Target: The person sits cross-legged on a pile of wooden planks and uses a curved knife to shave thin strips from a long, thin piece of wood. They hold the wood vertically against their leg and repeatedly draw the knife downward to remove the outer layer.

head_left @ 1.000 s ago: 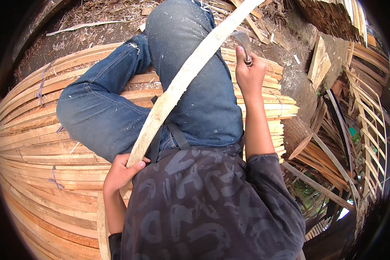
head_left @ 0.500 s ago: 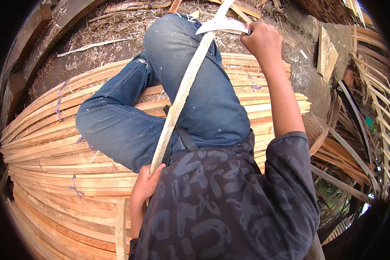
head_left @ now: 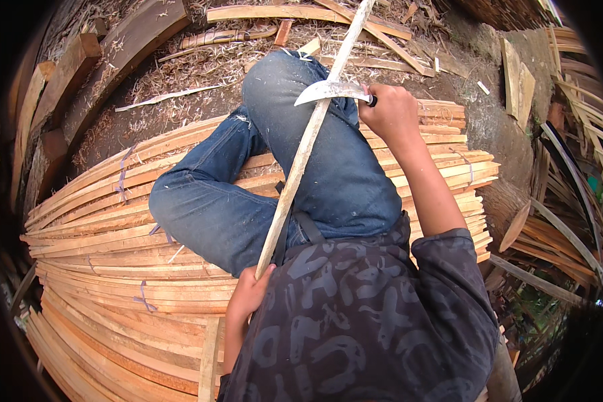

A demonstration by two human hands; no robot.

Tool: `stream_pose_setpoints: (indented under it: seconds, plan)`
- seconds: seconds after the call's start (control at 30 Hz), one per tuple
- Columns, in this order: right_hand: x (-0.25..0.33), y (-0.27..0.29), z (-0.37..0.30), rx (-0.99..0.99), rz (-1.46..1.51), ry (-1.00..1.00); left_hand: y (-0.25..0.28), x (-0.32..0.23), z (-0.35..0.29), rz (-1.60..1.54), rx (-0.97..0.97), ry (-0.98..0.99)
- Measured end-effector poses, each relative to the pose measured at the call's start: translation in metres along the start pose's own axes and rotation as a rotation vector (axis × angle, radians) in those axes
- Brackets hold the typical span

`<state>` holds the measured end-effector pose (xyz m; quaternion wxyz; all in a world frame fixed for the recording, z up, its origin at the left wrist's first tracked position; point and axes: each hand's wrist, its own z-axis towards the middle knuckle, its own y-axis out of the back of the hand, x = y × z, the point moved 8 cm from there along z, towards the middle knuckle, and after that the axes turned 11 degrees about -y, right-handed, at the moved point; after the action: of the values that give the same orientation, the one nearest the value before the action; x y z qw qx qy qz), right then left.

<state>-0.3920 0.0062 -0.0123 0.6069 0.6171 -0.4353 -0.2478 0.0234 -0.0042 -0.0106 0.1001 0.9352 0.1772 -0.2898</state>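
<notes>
A long, pale wooden strip [head_left: 292,179] slants across my raised knee from my waist toward the far ground. Around its near end, by my shirt, my left hand [head_left: 248,293] is closed. My right hand [head_left: 390,115] grips the dark handle of a curved knife [head_left: 329,91], most of the handle being hidden in the fist. The knife's shiny blade lies crosswise over the strip, just past my knee, its tip pointing left. Whether the edge bites into the wood cannot be made out.
I sit on bundles of sawn wooden slats [head_left: 107,244] tied with purple string [head_left: 122,175]. Shavings [head_left: 161,84] litter the ground ahead. Thick beams [head_left: 117,63] stand at the far left, loose boards [head_left: 518,80] and a slat pile lie at the right.
The knife has come nearer to me along the strip, my right arm drawing back with it. My left hand keeps its hold. The whole view has shifted a little.
</notes>
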Motion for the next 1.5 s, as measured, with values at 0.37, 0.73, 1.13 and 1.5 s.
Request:
stream_pose_setpoints:
  seconds: [0.37, 0.73, 1.13, 1.5]
  plan:
    - [-0.034, 0.014, 0.128, -0.254, 0.013, -0.220, -0.007, -0.004, -0.001, -0.087, 0.027, -0.069]
    - [0.014, 0.011, 0.045, -0.089, -0.010, 0.085, 0.002, 0.003, 0.006, 0.113, -0.017, -0.140]
    - [0.017, 0.000, 0.058, -0.085, -0.003, 0.154, 0.010, -0.011, -0.002, 0.300, -0.150, -0.178]
    - [0.022, 0.003, -0.014, 0.023, 0.213, 0.310, 0.021, -0.025, -0.003, 0.420, -0.280, -0.300]
